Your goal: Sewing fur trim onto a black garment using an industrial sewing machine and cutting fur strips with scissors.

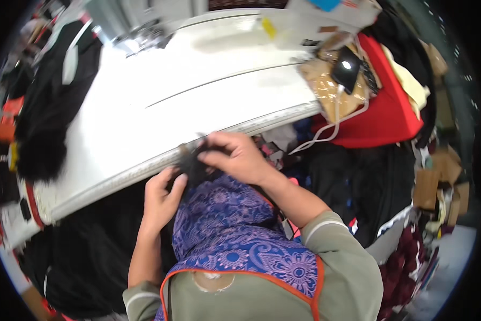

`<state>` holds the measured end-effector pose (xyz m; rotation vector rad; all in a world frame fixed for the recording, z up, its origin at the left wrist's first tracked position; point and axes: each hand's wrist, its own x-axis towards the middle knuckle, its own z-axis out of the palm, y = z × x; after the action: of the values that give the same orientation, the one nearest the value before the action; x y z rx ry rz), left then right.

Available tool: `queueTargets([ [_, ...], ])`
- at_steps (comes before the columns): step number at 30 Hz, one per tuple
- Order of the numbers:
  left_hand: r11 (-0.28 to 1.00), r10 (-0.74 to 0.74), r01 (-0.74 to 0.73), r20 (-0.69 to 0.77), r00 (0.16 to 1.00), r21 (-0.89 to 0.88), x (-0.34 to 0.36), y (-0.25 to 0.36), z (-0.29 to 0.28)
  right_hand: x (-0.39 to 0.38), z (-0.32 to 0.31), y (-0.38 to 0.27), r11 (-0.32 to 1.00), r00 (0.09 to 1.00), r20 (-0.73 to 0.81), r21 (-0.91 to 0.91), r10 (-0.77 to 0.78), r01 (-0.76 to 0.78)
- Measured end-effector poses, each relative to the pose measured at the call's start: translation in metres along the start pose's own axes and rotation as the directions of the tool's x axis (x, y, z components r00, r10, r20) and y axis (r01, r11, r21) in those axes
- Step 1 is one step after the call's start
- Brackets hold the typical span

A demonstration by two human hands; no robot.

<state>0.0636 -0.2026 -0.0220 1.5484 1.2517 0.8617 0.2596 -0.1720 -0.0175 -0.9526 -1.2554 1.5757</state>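
Just in front of the white table's near edge, both hands meet around a small black piece (193,167), blurred and soft-looking, perhaps cloth. My right hand (235,158) pinches its upper right side between thumb and fingers. From the lower left, my left hand (163,195) has its thumb and fingertips closed on the same piece. A small brownish bit (183,148) shows at the top of the piece, against the table edge. Below the hands lies the blue and purple patterned apron (224,214) that I wear.
The white table (197,85) has a grey machine (114,21) with metal parts at its far left. Black furry cloth (42,150) hangs over the left side. At right, a black device (346,69) with a white cable (336,125) rests on a brown package (318,80), beside red cloth (379,117).
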Motion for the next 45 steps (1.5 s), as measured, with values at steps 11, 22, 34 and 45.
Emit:
queueTargets([
  [11,0.998,-0.056,0.063,0.177,0.983,-0.032,-0.009,-0.042,-0.003,-0.035,-0.178,-0.067,0.613,0.632,-0.496,-0.789,-0.596,-0.042],
  [22,0.995,-0.01,0.004,0.056,0.998,0.102,0.002,-0.005,0.025,-0.056,-0.399,-0.097,-0.099,0.62,-0.568,-0.689,-0.541,-0.718],
  [34,0.989,0.045,-0.03,-0.103,0.994,0.145,0.011,0.004,0.042,-0.038,-0.194,-0.119,0.536,0.732,-0.41,-0.841,-0.544,-0.073],
  [45,0.985,0.109,-0.104,-0.029,0.994,0.135,0.004,0.004,0.037,-0.047,-0.261,-0.089,0.088,0.524,-0.322,-0.902,-0.788,-0.423],
])
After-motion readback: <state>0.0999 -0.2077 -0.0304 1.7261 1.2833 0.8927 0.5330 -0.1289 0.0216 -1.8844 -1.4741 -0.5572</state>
